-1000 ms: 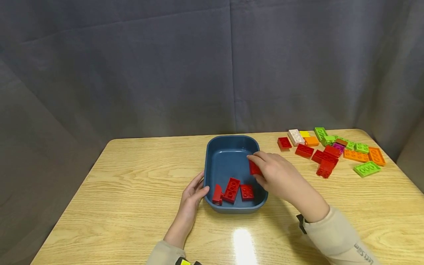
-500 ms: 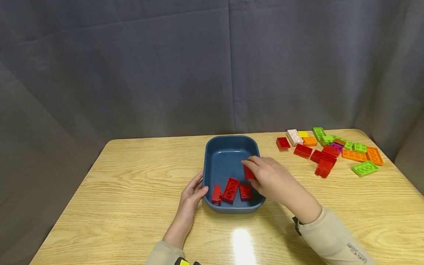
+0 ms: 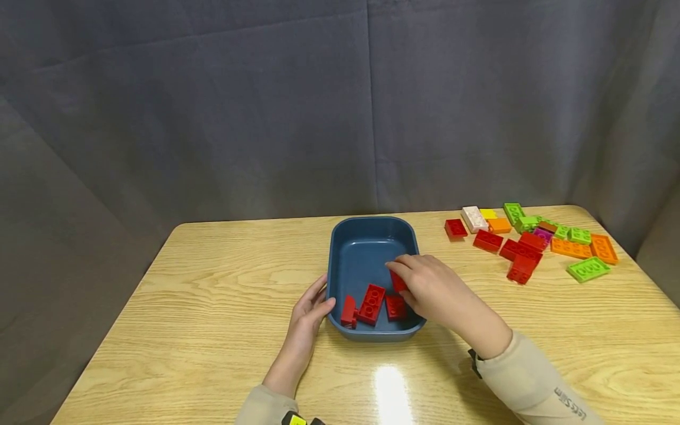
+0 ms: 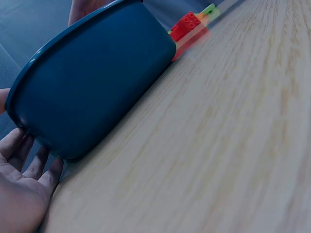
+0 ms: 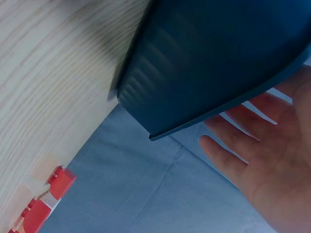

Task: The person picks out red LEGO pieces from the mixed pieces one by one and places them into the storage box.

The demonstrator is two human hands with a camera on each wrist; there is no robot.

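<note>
My left hand holds the near left side of a dark blue plastic bin, thumb at the rim and fingers along the outer wall. In the left wrist view, those fingers lie against the bin's outside. Over the bin's right rim reaches my right hand, pinching a red toy brick inside, partly hidden by the fingers. Under it at the near end lie a square red brick, a longer red brick and a red piece with a curved top.
Right of the bin, a single red brick, another red brick and a red cluster lie on the wooden table. Around them are a white brick and several green and orange ones. A grey curtain hangs behind.
My right hand has moved left and down into the bin with the red brick, towards the near end. The left hand stays at the bin's side.
</note>
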